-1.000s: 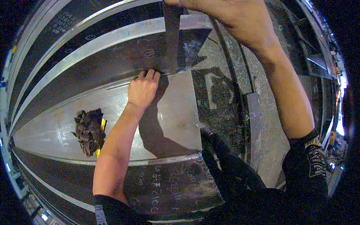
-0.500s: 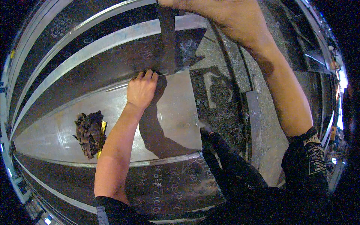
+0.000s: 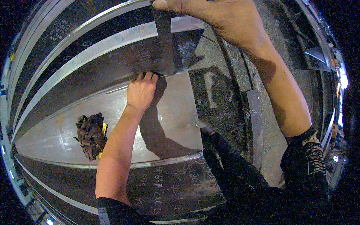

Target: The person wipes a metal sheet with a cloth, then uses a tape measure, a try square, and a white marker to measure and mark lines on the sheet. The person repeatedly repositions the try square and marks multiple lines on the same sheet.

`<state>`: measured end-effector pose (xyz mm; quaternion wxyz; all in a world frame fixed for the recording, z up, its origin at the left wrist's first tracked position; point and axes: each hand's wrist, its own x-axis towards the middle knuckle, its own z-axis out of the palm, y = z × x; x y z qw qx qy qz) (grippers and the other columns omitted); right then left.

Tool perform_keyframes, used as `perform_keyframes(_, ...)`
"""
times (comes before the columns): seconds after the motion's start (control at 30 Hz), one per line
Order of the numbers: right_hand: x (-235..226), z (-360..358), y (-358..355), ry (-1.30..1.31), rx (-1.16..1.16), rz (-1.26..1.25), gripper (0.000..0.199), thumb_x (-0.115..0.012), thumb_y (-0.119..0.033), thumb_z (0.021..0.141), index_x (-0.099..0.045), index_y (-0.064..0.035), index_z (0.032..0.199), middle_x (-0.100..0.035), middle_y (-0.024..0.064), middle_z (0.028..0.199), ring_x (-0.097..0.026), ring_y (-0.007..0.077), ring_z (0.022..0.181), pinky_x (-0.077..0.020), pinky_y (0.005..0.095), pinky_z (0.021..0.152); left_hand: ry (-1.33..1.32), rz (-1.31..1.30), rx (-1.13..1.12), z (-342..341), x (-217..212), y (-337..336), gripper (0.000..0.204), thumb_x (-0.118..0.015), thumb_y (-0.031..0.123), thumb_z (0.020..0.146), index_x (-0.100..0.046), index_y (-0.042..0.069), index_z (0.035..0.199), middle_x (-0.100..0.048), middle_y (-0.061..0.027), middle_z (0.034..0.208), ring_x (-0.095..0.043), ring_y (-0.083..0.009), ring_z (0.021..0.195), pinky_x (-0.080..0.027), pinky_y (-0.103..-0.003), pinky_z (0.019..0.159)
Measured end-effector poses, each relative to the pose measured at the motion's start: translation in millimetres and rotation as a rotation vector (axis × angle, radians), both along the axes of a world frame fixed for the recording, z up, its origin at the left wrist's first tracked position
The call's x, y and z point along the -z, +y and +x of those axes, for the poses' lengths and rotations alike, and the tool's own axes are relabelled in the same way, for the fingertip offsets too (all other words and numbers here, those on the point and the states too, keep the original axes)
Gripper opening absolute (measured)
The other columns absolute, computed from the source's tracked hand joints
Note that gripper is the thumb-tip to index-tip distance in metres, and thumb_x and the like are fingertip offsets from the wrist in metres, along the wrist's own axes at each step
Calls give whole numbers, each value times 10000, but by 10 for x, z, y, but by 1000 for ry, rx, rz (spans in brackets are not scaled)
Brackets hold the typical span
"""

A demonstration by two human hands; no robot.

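Observation:
My left hand (image 3: 142, 90) is closed, its fingers curled down at the upper edge of a grey steel beam (image 3: 176, 108). What its fingertips grip there is hidden. Just right of those fingers, the lower end of a dark flat metal strip (image 3: 164, 43) meets the beam edge. The strip stands across the dark side of the neighbouring beam. My right hand (image 3: 228, 20) grips its upper end, thumb laid over the top; the other fingers are cut off by the picture's edge. A shadow of an arm falls across the grey beam.
A crumpled dark brown cloth or glove (image 3: 90, 133) lies on the beam, beside a yellow strip (image 3: 104, 131) partly under it. More long steel beams (image 3: 112, 43) run alongside. Chalk marks cover the nearer dark steel face (image 3: 168, 183). Speckled floor (image 3: 262, 123) lies to the right.
The top of the metal strip has shifted slightly left along with my right thumb. My left hand stays at the beam edge. The view has moved a little.

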<state>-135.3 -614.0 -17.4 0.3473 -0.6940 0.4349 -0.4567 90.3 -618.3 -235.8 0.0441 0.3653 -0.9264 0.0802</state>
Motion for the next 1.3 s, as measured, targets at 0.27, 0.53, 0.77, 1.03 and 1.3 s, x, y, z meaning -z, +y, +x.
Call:
perform_keyframes(0.27,-5,15,29,-66,-7,40,222,-724,-208,842,-694,-11,940,-694,66,777,-633,93,671,-528,237,605,-17,22,-11,-14,-24,-10,159,-569,126,790,-636,82,926,-613,-65,889,-662,-231,832,-568,-348,635)
perform_keyframes(0.53,59,-10,-28,-41,-10,23,230,-722,-215,845,-694,-13,951,-696,67,786,-637,97,664,-530,237,587,-8,-5,9,16,28,-12,161,-564,129,794,-638,80,929,-612,-68,882,-666,-234,839,-572,-360,624)
perform_keyframes(0.77,59,6,-32,-117,-3,90,226,-725,-198,843,-698,-18,978,-704,68,801,-634,95,658,-531,234,590,-25,51,-25,-38,47,-32,129,-562,129,797,-629,74,893,-611,-78,882,-669,-245,823,-572,-374,624)
perform_keyframes(1.03,-66,46,9,72,76,128,200,-715,-208,851,-704,-31,945,-698,56,765,-621,82,629,-518,223,567,-2,40,-20,-8,72,-38,128,-568,127,792,-630,69,888,-613,-80,881,-669,-250,828,-570,-368,627)
perform_keyframes(1.3,135,-16,348,348,312,128,336,-677,-265,845,-627,-10,1058,-679,160,900,-654,319,795,-525,379,725,4,9,-18,12,109,-23,128,-566,129,793,-630,76,889,-613,-80,886,-666,-244,824,-568,-368,631)
